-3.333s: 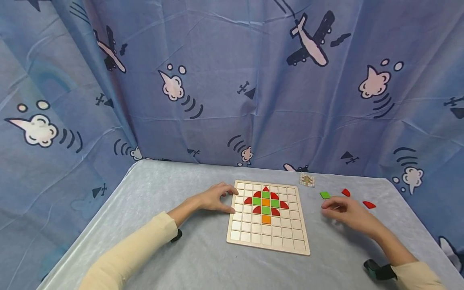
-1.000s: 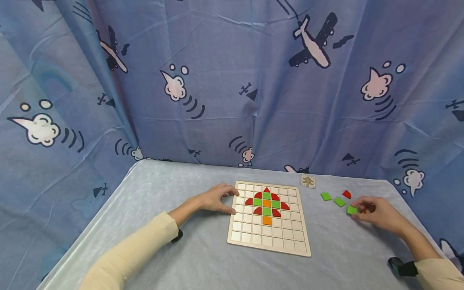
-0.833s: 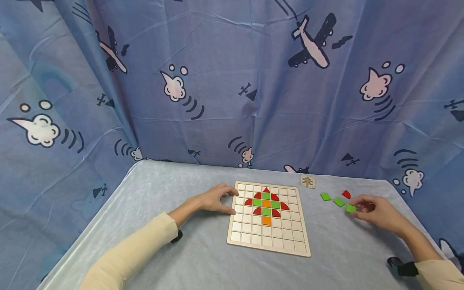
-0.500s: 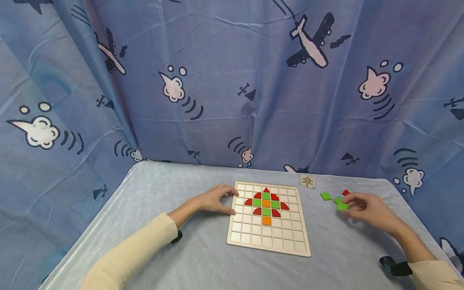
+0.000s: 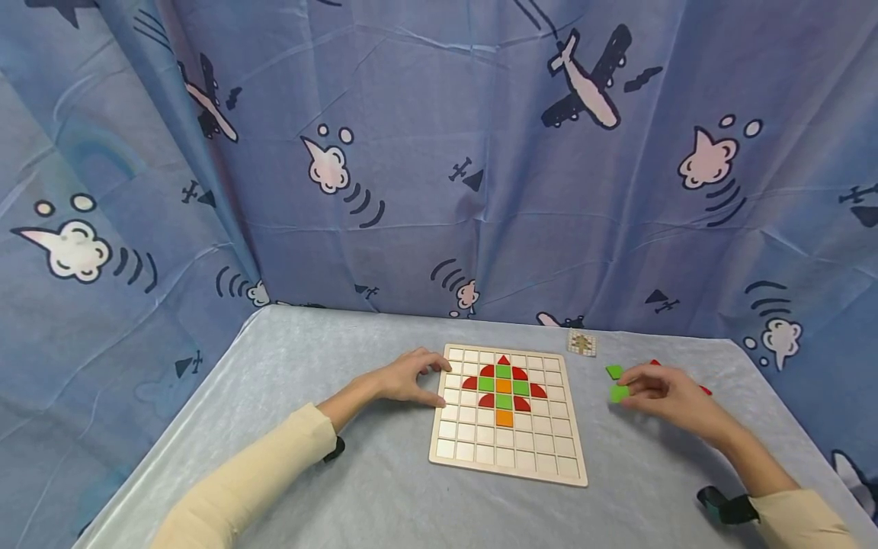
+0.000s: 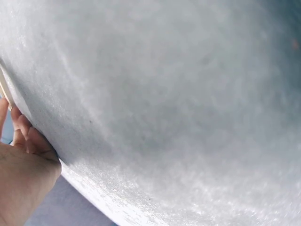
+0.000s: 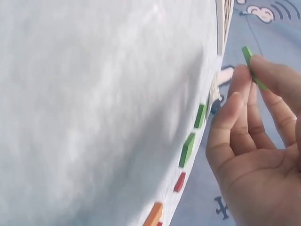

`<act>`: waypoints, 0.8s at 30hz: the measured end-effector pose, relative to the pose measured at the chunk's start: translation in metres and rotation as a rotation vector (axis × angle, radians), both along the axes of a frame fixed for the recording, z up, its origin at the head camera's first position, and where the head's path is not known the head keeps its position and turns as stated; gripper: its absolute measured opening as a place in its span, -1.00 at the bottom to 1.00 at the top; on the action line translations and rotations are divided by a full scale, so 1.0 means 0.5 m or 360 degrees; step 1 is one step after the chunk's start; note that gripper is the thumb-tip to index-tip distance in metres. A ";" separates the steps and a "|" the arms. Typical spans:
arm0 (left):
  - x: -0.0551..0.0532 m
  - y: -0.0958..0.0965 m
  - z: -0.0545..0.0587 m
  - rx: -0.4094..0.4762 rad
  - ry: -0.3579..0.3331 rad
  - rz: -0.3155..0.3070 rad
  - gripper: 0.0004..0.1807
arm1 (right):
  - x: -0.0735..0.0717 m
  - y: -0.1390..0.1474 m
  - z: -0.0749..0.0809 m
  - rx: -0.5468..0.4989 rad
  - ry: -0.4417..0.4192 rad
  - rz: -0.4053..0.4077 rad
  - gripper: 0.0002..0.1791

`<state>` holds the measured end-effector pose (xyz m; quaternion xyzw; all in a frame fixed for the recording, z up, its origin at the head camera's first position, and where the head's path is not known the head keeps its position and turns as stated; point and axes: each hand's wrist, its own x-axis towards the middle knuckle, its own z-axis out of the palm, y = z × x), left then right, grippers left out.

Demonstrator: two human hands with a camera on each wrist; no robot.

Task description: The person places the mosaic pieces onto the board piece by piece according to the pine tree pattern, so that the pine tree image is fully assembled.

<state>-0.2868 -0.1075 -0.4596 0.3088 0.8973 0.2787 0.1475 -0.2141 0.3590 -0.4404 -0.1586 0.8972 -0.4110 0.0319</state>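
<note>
A pale wooden grid board (image 5: 473,451) lies on the table. Red, green and orange tiles make a tree-like pattern in its upper middle cells. My left hand (image 5: 410,375) rests at the board's left edge, thumb and fingers spread apart and touching the rim. To the right of the board, my right hand (image 5: 679,398) pinches a green square tile (image 5: 620,394) between thumb and fingers, raised above the table. The right wrist view shows this held tile (image 7: 247,54) almost edge-on.
Loose green tiles (image 7: 187,149), a red piece (image 7: 179,181) and an orange tile (image 7: 153,214) lie on the table below the right hand, partly hidden in the head view. A small pattern card (image 5: 581,342) lies behind the board's right corner. A printed blue curtain (image 5: 411,191) hangs behind.
Earlier my right hand held no visible tile; it then moved right and took a green tile. Over the last second it has carried that tile left toward the board. My left hand stays put.
</note>
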 end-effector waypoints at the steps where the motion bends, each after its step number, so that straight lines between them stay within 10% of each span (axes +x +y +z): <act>1: 0.000 0.000 0.000 0.0002 -0.0002 0.0000 -0.35 | 0.000 -0.004 -0.001 -0.0013 -0.0008 0.0002 -0.64; 24: -0.004 -0.001 -0.005 -0.0006 0.0018 -0.0003 -0.34 | -0.017 -0.158 0.005 -0.0062 -0.0090 0.0193 -0.79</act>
